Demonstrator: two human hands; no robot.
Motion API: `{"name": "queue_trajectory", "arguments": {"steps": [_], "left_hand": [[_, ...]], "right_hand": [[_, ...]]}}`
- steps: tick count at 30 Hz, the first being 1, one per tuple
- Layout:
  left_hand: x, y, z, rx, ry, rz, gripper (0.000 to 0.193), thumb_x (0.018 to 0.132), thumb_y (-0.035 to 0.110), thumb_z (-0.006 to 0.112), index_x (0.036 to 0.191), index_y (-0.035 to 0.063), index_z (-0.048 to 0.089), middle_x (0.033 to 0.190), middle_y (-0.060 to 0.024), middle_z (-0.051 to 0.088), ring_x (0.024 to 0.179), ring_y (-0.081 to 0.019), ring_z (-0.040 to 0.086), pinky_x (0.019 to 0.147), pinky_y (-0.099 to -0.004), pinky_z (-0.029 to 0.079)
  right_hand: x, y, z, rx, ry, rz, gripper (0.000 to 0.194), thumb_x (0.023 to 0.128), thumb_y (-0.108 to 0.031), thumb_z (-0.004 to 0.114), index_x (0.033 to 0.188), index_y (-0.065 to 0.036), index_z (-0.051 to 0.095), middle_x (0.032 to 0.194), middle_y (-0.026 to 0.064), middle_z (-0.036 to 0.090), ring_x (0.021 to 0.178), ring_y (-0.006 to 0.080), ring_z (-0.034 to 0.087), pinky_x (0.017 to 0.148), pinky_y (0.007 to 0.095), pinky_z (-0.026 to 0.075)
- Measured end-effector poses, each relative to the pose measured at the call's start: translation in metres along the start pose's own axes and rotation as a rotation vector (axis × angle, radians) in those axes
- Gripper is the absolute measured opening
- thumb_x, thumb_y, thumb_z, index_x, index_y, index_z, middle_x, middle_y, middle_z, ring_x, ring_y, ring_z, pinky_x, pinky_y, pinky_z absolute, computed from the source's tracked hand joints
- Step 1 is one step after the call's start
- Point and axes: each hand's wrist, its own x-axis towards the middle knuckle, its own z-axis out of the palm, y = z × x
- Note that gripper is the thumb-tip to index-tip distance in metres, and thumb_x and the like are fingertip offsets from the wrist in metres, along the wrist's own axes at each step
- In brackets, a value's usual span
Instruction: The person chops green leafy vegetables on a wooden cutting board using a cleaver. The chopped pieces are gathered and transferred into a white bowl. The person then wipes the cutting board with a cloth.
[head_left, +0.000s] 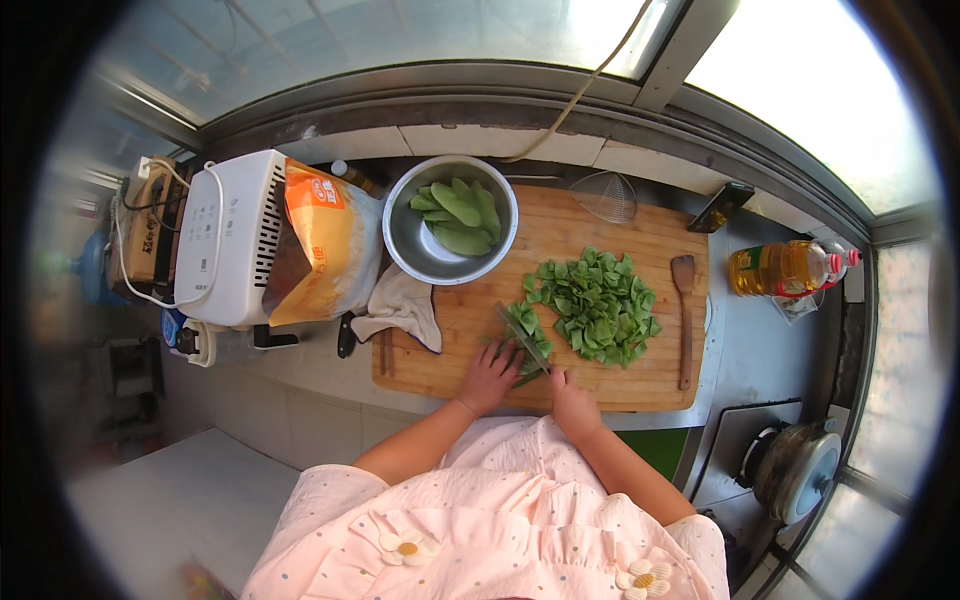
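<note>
My right hand (574, 403) grips the handle of a kitchen knife (528, 340). The blade slants up and left across flat green bean pods (530, 373) near the board's front edge. My left hand (491, 375) lies over the pods just left of the blade, fingers bent and holding them down; it partly covers them. Cut pieces (528, 318) sit against the blade's far side. A larger heap of chopped green beans (598, 304) is spread on the wooden cutting board (472, 311). Behind my left hand, a metal bowl (395, 225) contains several whole pods (459, 214).
A wooden spatula (684, 322) lies at the board's right, a wire strainer (606, 197) at its back. Left are a cloth (401, 307), a black-handled knife (346, 335), an orange bag (322, 240) and a white appliance (229, 236). Oil bottles (780, 268) and a lidded pot (795, 472) stand right.
</note>
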Motion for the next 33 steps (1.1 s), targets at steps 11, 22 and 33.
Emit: {"name": "queue_trajectory", "arguments": {"steps": [11,22,33], "left_hand": [[-0.007,0.007,-0.01,-0.1,0.049,-0.069,0.054,0.084,0.037,0.061,0.129,0.0093,0.051,0.138,-0.0129,0.044,0.129,-0.0325,0.038,0.108,-0.0511,0.028],[-0.012,-0.025,-0.019,-0.191,0.037,0.136,0.041,0.079,0.024,0.068,0.118,0.0113,0.061,0.126,-0.0103,0.053,0.121,-0.0315,0.046,0.106,-0.0505,0.034],[-0.01,-0.024,-0.009,-0.186,0.1,0.151,0.039,0.077,0.026,0.07,0.112,0.012,0.064,0.117,-0.0068,0.056,0.114,-0.0288,0.05,0.101,-0.047,0.04]], "right_hand": [[-0.04,-0.023,-0.048,-0.026,-0.006,-0.013,0.046,0.082,-0.004,0.048,0.127,-0.012,0.04,0.103,0.0177,0.056,0.067,0.0434,0.061,0.059,0.0527,0.05],[-0.041,-0.039,-0.057,-0.04,-0.14,0.03,0.045,0.08,-0.004,0.05,0.124,-0.009,0.04,0.099,0.0203,0.057,0.067,0.0447,0.061,0.06,0.053,0.05],[-0.02,-0.021,-0.008,-0.084,-0.127,0.02,0.037,0.087,-0.01,0.046,0.123,-0.005,0.038,0.097,0.023,0.057,0.067,0.0424,0.064,0.057,0.0498,0.053]]}}
